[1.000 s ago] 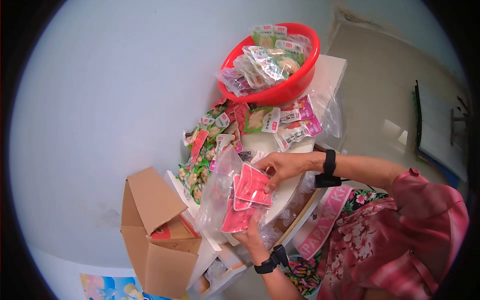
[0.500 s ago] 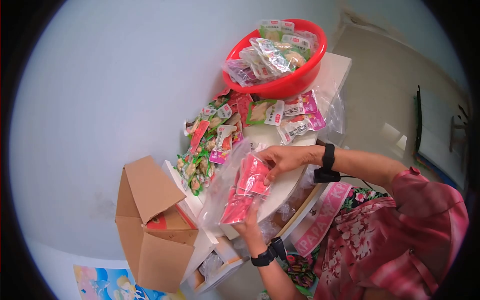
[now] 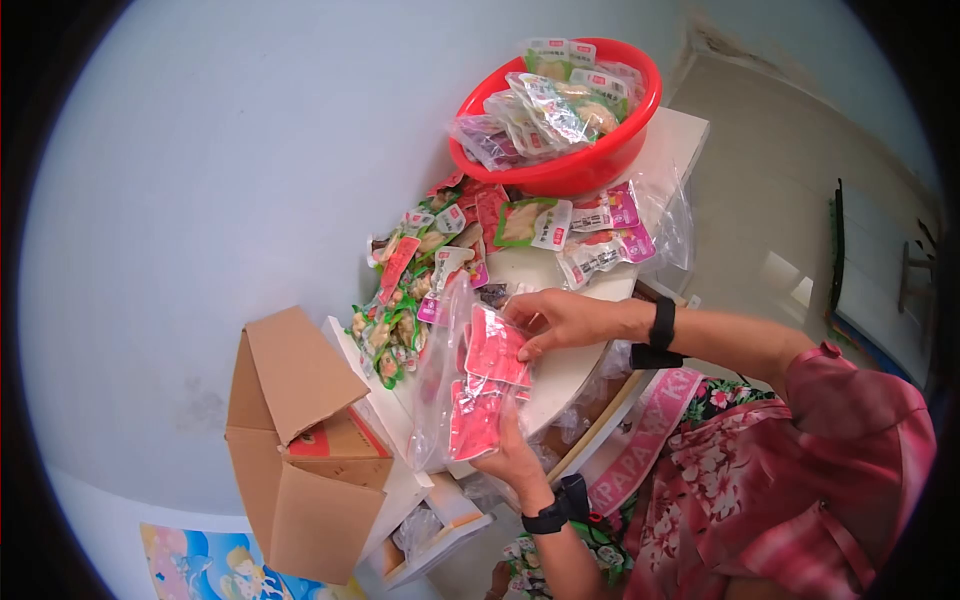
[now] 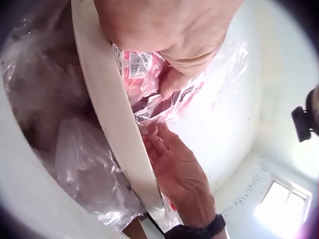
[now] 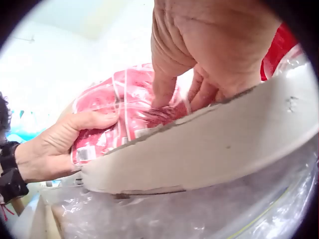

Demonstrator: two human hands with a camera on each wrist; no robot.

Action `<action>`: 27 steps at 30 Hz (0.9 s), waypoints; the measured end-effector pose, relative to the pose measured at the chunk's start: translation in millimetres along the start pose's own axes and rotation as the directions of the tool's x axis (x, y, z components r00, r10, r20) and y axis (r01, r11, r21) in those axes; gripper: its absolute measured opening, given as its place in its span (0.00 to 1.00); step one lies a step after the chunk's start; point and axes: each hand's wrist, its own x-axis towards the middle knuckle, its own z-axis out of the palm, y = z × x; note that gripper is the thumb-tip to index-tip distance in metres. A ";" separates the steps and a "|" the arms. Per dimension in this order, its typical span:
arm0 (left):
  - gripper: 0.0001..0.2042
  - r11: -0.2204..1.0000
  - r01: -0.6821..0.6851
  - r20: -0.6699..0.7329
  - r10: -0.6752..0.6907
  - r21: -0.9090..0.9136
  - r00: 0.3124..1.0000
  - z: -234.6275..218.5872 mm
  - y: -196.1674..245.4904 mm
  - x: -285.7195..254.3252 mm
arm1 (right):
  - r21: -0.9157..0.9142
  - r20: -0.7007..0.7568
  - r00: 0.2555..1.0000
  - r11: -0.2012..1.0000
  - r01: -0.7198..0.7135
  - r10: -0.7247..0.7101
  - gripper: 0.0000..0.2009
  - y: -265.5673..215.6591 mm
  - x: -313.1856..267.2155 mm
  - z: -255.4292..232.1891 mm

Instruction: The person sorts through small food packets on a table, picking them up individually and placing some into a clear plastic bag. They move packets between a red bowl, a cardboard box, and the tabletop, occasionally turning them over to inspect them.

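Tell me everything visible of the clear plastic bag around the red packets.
The clear plastic bag looks thin, crinkled and glossy, its loose part on the side away from the person. Through it show flat red packets with pale edges, one bearing a barcode. The left hand grips its lower end, the right hand its upper end, at the white table's curved edge. Whether it is sealed is unclear.

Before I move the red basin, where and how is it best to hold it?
Probably best gripped by the wide rim of the red basin, coming from the side away from the wall: there the rim is bare, while heaped packets fill the middle.
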 end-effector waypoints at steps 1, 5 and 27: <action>0.24 1.000 0.010 -0.020 -0.010 0.020 1.000 0.9 -2.8 -4.5 | -0.110 -0.102 0.995 0.994 -0.012 0.001 0.25 -6.0 -6.6 5.6; 0.19 0.988 -0.113 -0.160 0.129 0.103 0.979 18.8 4.8 -12.8 | -0.221 -0.306 0.951 0.975 -0.021 -0.049 0.29 -29.8 -40.6 27.5; 0.33 0.849 -0.461 0.318 0.376 0.259 0.870 38.2 21.9 -57.9 | 0.183 -0.355 0.924 0.980 -0.078 0.140 0.18 -41.2 -51.2 22.4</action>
